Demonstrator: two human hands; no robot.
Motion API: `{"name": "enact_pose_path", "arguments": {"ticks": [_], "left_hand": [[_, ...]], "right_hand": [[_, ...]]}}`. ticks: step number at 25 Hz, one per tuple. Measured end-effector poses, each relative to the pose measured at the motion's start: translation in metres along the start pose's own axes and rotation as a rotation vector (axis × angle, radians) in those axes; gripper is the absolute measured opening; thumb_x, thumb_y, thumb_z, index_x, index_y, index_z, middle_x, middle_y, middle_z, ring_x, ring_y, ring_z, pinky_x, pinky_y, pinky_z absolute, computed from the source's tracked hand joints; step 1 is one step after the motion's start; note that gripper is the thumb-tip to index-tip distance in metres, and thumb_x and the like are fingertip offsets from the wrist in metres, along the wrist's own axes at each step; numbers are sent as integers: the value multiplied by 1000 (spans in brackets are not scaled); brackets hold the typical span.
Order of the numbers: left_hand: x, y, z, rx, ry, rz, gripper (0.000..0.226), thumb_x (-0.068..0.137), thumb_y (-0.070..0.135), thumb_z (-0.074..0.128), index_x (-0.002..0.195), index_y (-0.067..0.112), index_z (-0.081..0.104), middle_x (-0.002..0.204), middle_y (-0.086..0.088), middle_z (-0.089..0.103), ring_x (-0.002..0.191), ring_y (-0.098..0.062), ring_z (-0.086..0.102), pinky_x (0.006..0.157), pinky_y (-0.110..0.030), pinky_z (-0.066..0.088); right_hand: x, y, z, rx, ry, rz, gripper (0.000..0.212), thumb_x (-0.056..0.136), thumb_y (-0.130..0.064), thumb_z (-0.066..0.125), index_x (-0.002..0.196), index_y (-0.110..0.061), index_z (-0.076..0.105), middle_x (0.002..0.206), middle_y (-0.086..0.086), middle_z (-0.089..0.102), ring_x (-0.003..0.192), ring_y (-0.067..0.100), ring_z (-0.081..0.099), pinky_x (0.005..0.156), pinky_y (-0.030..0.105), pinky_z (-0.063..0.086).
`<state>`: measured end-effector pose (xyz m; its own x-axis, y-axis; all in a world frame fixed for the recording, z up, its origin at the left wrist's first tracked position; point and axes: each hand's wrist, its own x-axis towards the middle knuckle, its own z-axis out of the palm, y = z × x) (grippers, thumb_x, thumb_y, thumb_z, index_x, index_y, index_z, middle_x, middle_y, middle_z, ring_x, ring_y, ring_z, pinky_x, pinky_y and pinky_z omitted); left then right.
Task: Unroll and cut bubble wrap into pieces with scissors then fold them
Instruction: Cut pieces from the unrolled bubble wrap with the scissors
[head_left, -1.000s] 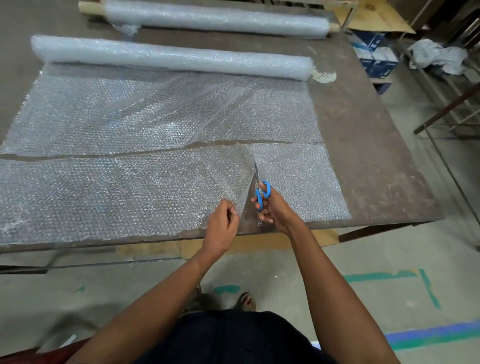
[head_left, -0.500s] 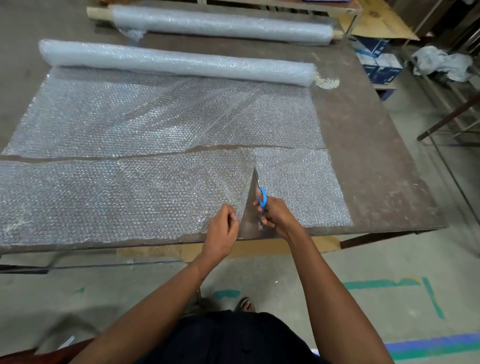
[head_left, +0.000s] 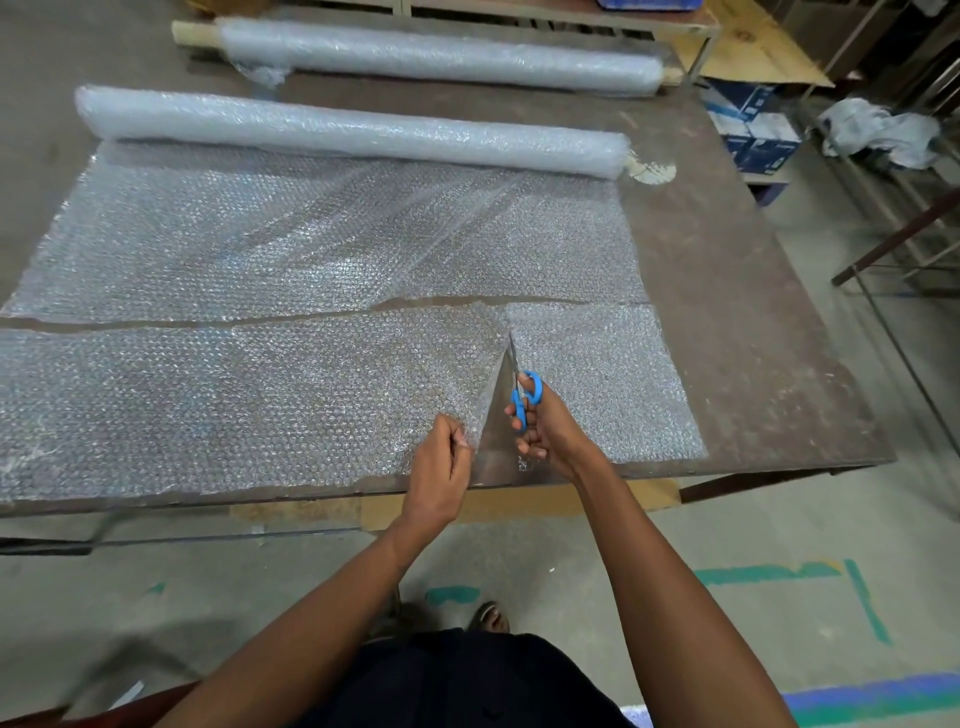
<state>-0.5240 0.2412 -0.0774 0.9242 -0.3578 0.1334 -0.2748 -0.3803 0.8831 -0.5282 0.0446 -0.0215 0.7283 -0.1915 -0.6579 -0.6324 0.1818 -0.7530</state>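
- Two hands working at the worktop's (head_left: 779, 364) near edge: my right hand (head_left: 545, 431) clamps scissors (head_left: 522, 392), left hand (head_left: 441, 467) pinches the bubble wrap strip (head_left: 234, 400).
- Blades have advanced since earlier; crosscut nearly through.

The scene is dim and evenly lit, with soft, diffuse light and no hard shadows. The bubble wrap sheet (head_left: 311, 249) sparkles with small specular highlights, strongest from 10 to 12 o'clock, and the near roll (head_left: 353, 130) shows a pale sheen along its top. The table (head_left: 753, 338) looks matte and dull brown. Wide-angle distortion bows the table edges, most of all toward 3 and 9 o'clock. The centre is fairly sharp; the corners at 1 and 7 o'clock turn softer and darker. The floor at 5 o'clock stays muted.
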Motion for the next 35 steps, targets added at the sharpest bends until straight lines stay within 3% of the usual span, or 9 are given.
{"name": "enact_pose_path", "arguments": {"ticks": [6,11,16,21,35], "left_hand": [[1,-5,1,4,-11,2,14,106,21,39,94,15,43,77,-2,50,67,-19,47,61,-40,38],[1,-4,1,14,-14,2,13,106,20,40,93,16,42,76,-3,50,67,-22,47,61,-44,39],[1,-3,-1,9,-19,-9,16,106,25,38,93,17,42,76,-1,49,66,-19,46,61,-40,38],[1,1,-3,-55,17,-17,25,106,34,33,93,14,43,73,6,45,62,-7,42,57,-20,30],[0,-2,-3,12,4,9,23,105,31,33,92,15,43,73,5,45,62,-5,40,57,-20,30]], "right_hand": [[21,-12,-3,-26,-9,-36,64,105,-66,48,108,-3,63,72,1,63,45,15,55,35,21,26],[22,-5,-4,-57,44,-78,55,105,-58,56,106,-4,65,71,-1,61,45,14,49,35,21,27],[22,-4,-3,-112,80,-97,51,105,-53,60,105,-3,67,75,2,62,45,16,52,35,23,29],[18,-4,-9,-123,77,-44,65,104,-68,48,100,-5,64,69,3,63,52,24,64,41,24,31],[32,-18,-9,-35,0,-13,64,103,-68,49,101,-6,65,68,-1,62,48,18,61,36,22,29]]}}
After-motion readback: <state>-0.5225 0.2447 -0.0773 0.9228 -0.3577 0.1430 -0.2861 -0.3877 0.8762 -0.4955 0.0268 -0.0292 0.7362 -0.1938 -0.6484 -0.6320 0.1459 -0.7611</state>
